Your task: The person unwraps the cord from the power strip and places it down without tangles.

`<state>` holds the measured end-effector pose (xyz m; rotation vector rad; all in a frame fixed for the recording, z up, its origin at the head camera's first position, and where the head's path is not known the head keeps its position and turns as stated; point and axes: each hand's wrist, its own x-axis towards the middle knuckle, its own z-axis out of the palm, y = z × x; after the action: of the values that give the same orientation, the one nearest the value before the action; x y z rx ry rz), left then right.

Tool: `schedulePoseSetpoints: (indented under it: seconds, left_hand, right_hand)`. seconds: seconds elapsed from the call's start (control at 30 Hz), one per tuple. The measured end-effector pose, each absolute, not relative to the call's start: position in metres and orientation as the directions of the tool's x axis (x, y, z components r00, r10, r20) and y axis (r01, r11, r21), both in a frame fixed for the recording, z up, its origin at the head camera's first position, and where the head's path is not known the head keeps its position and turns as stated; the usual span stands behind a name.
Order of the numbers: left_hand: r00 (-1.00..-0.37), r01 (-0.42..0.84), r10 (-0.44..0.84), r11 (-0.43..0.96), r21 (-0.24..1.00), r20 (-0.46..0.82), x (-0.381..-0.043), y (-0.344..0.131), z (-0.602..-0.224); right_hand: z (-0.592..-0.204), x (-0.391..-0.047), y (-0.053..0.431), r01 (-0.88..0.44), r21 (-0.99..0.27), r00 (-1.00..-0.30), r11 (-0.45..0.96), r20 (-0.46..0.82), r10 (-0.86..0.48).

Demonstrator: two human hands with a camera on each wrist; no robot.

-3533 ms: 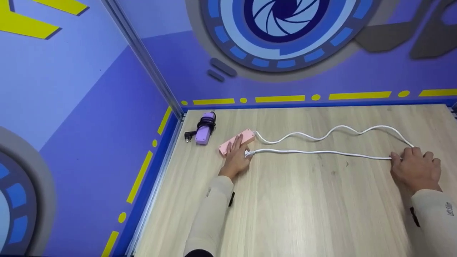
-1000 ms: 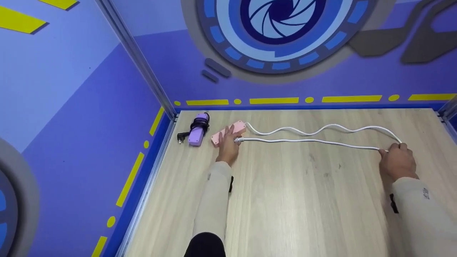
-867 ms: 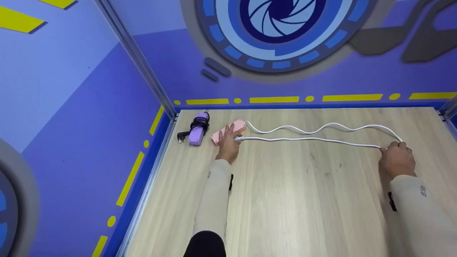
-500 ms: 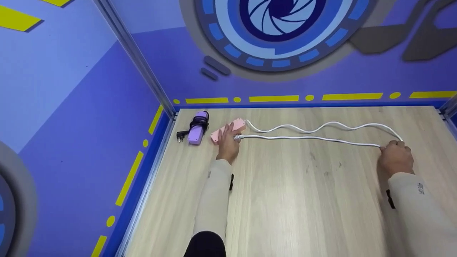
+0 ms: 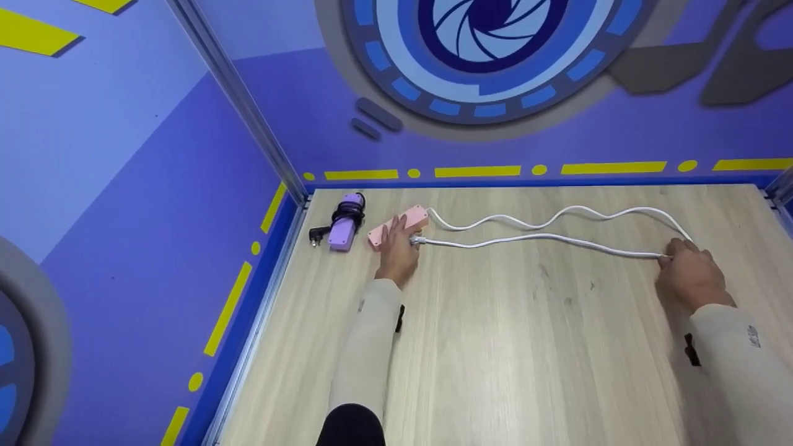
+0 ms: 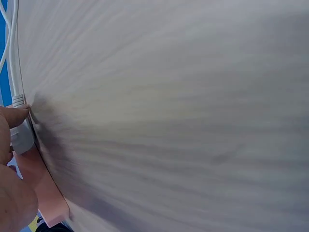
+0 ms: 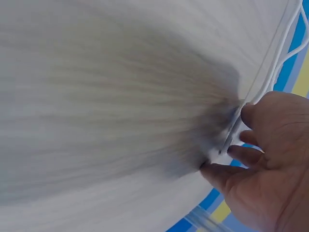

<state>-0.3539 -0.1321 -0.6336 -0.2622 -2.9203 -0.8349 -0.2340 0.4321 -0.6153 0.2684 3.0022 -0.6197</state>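
Note:
A pink power strip (image 5: 389,228) lies slanted on the table, its white cable (image 5: 533,236) running right in two roughly parallel lengths. My left hand (image 5: 398,251) has fingers laid over the strip and pinches the white plug (image 6: 21,137) beside it; the hand hides part of both. Far to the right, my right hand (image 5: 692,272) holds the cable where it doubles back, the bend itself mostly covered. Thumb and fingers of that hand come in close to the tabletop in the right wrist view, with the cord (image 7: 274,63) leading into them.
Left of the pink strip lies a purple power strip (image 5: 341,235) with its black cord (image 5: 348,214) wound round it and the plug (image 5: 317,235) sticking out. Blue-purple panels (image 5: 483,148) border the wooden table (image 5: 526,359) at the back and left.
The near length of cable, nearly straight half a second ago, now bows in a slack wave. The right wrist has swung slightly outward; the left hand keeps its place on strip and plug.

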Motion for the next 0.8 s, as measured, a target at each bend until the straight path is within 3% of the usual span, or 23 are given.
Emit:
schedulePoseSetpoints:
  seconds: [0.6,0.8]
  left_hand:
    - [-0.940,0.311,0.181,0.803,0.509,0.289,-0.303,-0.151,-0.620]
    - [-0.952,0.250,0.112,0.822,0.512,0.285,-0.292,-0.159,-0.617]
  right_hand:
    - [-0.588,-0.225,0.353,-0.148,-0.523,-0.978,0.839,0.203,-0.046]
    - [-0.589,-0.220,0.338,-0.236,-0.494,-0.947,0.837,0.310,-0.084]
